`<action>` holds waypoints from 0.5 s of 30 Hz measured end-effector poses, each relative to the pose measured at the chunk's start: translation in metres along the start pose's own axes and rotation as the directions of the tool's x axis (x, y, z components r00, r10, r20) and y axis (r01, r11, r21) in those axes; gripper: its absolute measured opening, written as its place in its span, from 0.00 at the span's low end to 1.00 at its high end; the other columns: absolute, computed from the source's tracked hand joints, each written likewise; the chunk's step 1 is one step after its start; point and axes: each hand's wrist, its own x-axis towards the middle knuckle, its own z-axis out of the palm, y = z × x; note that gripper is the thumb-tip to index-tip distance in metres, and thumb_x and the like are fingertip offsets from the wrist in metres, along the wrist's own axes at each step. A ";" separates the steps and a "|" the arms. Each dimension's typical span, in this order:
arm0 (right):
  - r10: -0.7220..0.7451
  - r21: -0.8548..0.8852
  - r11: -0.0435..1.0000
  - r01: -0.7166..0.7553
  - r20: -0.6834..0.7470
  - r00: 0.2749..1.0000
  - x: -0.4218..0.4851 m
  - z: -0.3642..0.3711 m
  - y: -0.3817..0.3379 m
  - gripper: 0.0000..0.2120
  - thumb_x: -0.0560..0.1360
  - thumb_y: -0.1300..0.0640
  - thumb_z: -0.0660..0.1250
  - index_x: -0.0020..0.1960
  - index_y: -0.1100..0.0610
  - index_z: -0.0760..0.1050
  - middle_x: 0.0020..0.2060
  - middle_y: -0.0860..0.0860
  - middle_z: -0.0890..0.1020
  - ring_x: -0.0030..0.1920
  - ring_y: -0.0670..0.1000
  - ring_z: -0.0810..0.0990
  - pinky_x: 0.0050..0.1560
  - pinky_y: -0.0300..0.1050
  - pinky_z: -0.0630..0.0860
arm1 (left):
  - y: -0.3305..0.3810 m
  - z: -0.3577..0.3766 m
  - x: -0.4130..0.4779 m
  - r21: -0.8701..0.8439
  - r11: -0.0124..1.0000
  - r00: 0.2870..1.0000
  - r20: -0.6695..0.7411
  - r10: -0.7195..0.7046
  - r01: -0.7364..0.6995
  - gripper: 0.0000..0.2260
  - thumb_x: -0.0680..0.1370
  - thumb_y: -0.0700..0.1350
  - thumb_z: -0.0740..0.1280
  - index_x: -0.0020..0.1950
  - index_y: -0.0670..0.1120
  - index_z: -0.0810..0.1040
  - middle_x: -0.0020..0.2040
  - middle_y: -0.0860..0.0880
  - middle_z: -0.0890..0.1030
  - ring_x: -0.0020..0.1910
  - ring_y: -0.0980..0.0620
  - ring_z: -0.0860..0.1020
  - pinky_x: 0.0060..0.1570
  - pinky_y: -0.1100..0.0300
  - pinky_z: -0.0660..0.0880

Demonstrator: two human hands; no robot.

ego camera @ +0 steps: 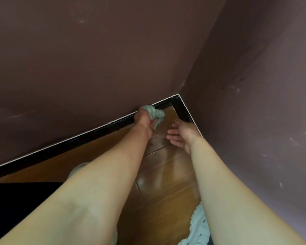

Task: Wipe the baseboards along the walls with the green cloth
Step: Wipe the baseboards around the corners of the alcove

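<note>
In the head view, two dark brown-purple walls meet in a corner, and a black baseboard with a thin white line on top runs along the foot of both. The left hand grips the green cloth; the fingers are curled around it and the cloth is bunched up, with one end hanging down toward the wooden floor. The cloth touches the baseboard of the left wall, and the corner is near it, at about 2 o'clock from the cloth. The right hand is at about 4 o'clock from the cloth, apart from it. Its fingers are spread and relaxed, the palm faces to the left, and it holds nothing. It is just beside the baseboard of the right wall; I cannot tell if it touches it. At 6 o'clock of the picture, between the two forearms, some pale fabric is seen over the floor
</note>
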 end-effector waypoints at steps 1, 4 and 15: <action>0.001 -0.067 0.998 -0.002 -0.013 1.000 0.001 -0.001 0.003 0.18 0.84 0.47 0.55 0.62 0.58 0.74 0.47 0.55 0.82 0.42 0.54 0.83 0.46 0.48 0.78 | -0.002 -0.003 0.004 -0.001 1.000 1.000 -0.007 0.006 -0.006 0.16 0.85 0.41 0.51 0.59 0.40 0.78 0.52 0.39 0.83 0.46 0.43 0.82 0.43 0.56 0.81; -0.023 -0.219 0.976 0.014 -0.036 0.999 -0.002 -0.008 0.009 0.19 0.83 0.47 0.56 0.66 0.58 0.73 0.43 0.54 0.82 0.38 0.52 0.82 0.42 0.46 0.77 | -0.006 0.001 0.001 0.026 0.999 0.999 0.019 0.033 -0.034 0.15 0.85 0.41 0.52 0.64 0.42 0.76 0.57 0.39 0.81 0.49 0.43 0.81 0.57 0.50 0.80; -0.012 -0.253 0.968 0.000 -0.048 0.999 -0.007 -0.053 0.034 0.17 0.84 0.51 0.56 0.69 0.57 0.69 0.42 0.54 0.81 0.37 0.51 0.80 0.36 0.42 0.74 | -0.017 0.050 0.004 0.235 0.968 0.989 0.142 0.051 -0.084 0.17 0.82 0.37 0.51 0.40 0.47 0.75 0.38 0.47 0.79 0.36 0.51 0.77 0.41 0.60 0.74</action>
